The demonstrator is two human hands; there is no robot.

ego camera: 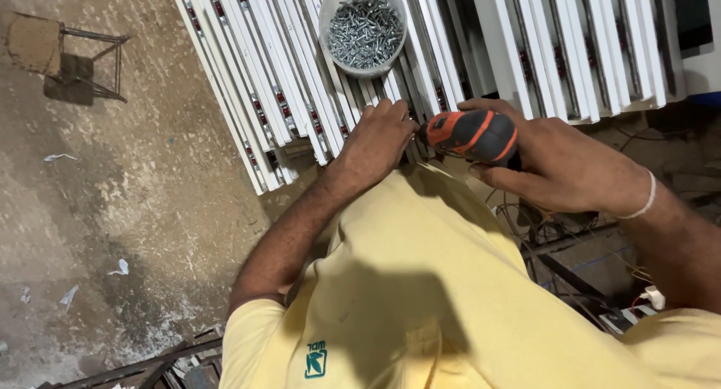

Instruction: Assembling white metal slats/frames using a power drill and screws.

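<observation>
- Gripping the driver (472, 136) in your right hand (559, 167), you have the fingers wrapped tight round its orange-and-grey body, nose aimed left toward the ends of the profiles (300, 96).
- Your left hand (379, 137) rests on the near ends of those white profiles, fingers curled together and pressed down just in front of the driver's tip (whether a screw is pinched under them is hidden).
- Driver and left hand nearly touch; the tip itself sits behind your knuckles, so you cannot tell from here if it is seated on a screw.
- The bowl (363, 30) stands on top of the stack, just beyond your left hand, and is heaped with silver screws; by that measure plenty of fastening looks to be left.
- Profiles lie side by side in two batches, one under your hands and another (578, 51) to the right; no driven screw heads show on either at this size, so what is finished cannot be judged.
- My reading: you are at one fixing point on the profile ends, lined up but not visibly driven home.
- A metal stool (67, 55) stands well apart on the concrete floor (135, 201), with paper scraps about; loose cables (541, 231) lie under your right wrist.
</observation>
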